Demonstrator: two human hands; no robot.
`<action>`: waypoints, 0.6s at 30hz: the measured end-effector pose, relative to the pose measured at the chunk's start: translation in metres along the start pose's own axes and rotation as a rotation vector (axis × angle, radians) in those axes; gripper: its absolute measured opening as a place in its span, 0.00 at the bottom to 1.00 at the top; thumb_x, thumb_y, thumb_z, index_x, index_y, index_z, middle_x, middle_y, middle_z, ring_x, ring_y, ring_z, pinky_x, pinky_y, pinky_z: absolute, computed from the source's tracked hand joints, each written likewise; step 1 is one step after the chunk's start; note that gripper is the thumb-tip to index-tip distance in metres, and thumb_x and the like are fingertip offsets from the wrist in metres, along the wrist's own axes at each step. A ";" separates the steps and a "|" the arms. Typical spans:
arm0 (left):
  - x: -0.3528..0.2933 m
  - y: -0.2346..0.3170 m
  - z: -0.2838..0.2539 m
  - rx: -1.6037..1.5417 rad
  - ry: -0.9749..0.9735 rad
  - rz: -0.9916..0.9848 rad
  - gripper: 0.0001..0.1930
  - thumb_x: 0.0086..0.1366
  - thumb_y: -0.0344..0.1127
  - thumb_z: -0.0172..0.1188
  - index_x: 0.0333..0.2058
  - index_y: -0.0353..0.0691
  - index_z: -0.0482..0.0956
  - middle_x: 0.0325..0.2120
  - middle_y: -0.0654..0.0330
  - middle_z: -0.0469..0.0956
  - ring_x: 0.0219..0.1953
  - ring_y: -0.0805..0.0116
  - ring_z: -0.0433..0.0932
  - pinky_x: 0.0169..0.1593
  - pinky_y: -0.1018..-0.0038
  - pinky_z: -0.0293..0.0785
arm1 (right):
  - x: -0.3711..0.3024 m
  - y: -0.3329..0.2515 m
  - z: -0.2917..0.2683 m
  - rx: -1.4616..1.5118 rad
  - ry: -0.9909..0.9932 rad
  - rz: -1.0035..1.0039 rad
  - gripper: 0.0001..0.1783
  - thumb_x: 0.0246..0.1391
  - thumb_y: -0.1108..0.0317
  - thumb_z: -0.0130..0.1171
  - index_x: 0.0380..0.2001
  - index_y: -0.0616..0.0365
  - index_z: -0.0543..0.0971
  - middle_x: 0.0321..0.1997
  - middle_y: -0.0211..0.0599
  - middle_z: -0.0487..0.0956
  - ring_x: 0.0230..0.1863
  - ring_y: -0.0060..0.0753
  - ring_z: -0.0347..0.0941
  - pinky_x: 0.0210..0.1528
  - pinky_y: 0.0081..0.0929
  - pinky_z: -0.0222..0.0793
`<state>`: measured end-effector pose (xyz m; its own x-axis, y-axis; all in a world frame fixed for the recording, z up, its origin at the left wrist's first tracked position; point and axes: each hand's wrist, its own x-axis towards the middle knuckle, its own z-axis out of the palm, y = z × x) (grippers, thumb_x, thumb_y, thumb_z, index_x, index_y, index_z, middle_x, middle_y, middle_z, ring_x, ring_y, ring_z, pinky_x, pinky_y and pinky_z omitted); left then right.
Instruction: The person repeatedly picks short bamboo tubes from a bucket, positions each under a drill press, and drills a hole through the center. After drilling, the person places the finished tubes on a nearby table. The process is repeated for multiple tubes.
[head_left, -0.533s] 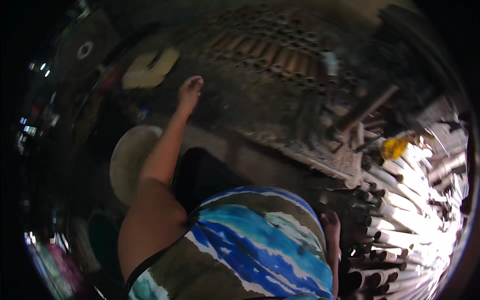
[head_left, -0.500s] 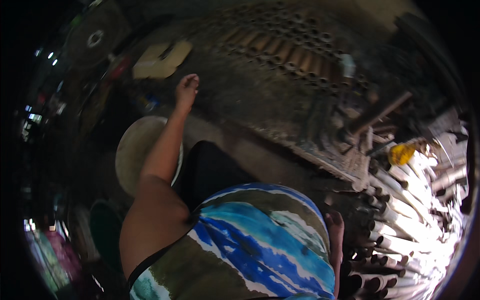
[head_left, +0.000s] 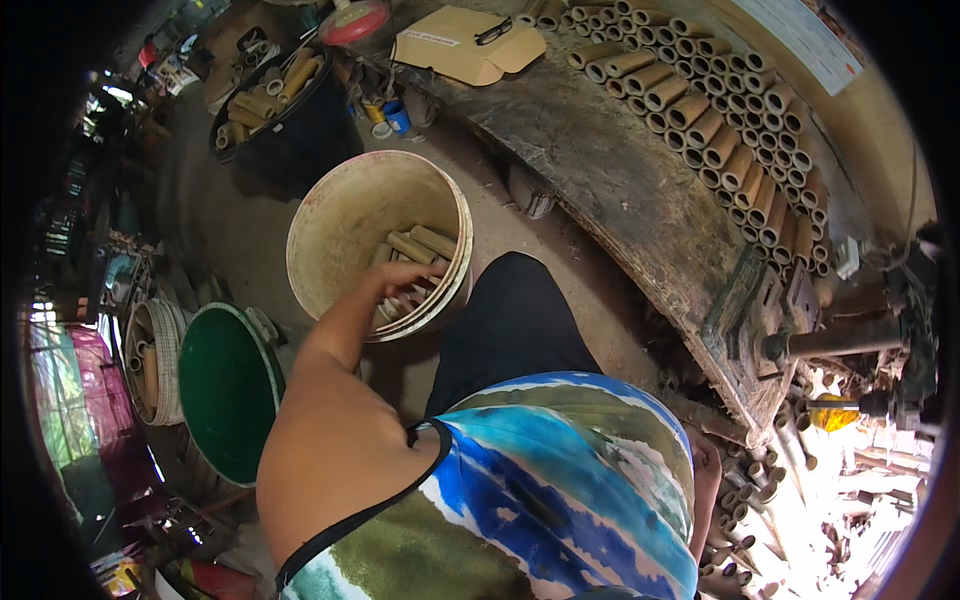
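Observation:
My left hand (head_left: 405, 282) reaches into a large off-white bucket (head_left: 325, 215), fingers spread over the short bamboo tubes (head_left: 432, 240) lying at its bottom. Some fingertips touch or hang just above the tubes; the exact contact is hard to see. My right hand (head_left: 706, 462) hangs low at my right side, partly hidden behind my patterned top. Its fingers are mostly covered, so its grip does not show.
On the right stands a worn workbench (head_left: 600, 185) bearing stacked bamboo tubes (head_left: 700, 130), a cardboard piece (head_left: 465, 45) and glasses (head_left: 493, 31). A clamp-like metal tool (head_left: 840, 340) sits at its corner. A black tub (head_left: 290, 140) and green basin (head_left: 225, 400) flank the bucket.
My left hand has come down from in front of the bench into the bucket. The view has shifted, bringing the bucket's inside and the black tub into sight.

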<state>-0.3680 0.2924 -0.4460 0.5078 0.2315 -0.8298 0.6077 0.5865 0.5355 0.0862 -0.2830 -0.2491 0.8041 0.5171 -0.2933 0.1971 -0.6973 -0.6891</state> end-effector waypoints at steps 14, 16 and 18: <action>-0.137 0.005 0.096 1.078 -0.231 0.191 0.25 0.57 0.39 0.67 0.55 0.43 0.78 0.43 0.52 0.84 0.46 0.56 0.83 0.45 0.63 0.79 | 0.038 -0.006 0.006 0.109 -0.128 0.045 0.14 0.64 0.70 0.61 0.50 0.63 0.76 0.34 0.25 0.77 0.33 0.14 0.68 0.35 0.15 0.64; -0.126 -0.003 0.081 0.883 -0.361 -0.123 0.28 0.58 0.43 0.70 0.57 0.46 0.77 0.44 0.57 0.85 0.46 0.60 0.84 0.41 0.63 0.80 | 0.044 -0.008 0.004 0.071 -0.120 0.068 0.13 0.64 0.70 0.61 0.50 0.63 0.76 0.34 0.26 0.77 0.33 0.15 0.69 0.35 0.16 0.65; -0.097 -0.009 0.051 0.464 -0.386 -0.428 0.29 0.59 0.47 0.71 0.58 0.47 0.77 0.45 0.59 0.84 0.46 0.63 0.84 0.38 0.63 0.81 | 0.049 0.001 0.004 0.062 -0.138 0.008 0.12 0.65 0.72 0.60 0.50 0.63 0.76 0.36 0.28 0.78 0.35 0.17 0.71 0.38 0.17 0.67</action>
<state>-0.3917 0.2252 -0.3618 0.2950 -0.2833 -0.9125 0.9530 0.1555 0.2599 0.1229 -0.2561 -0.2668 0.7197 0.5783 -0.3841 0.1531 -0.6718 -0.7247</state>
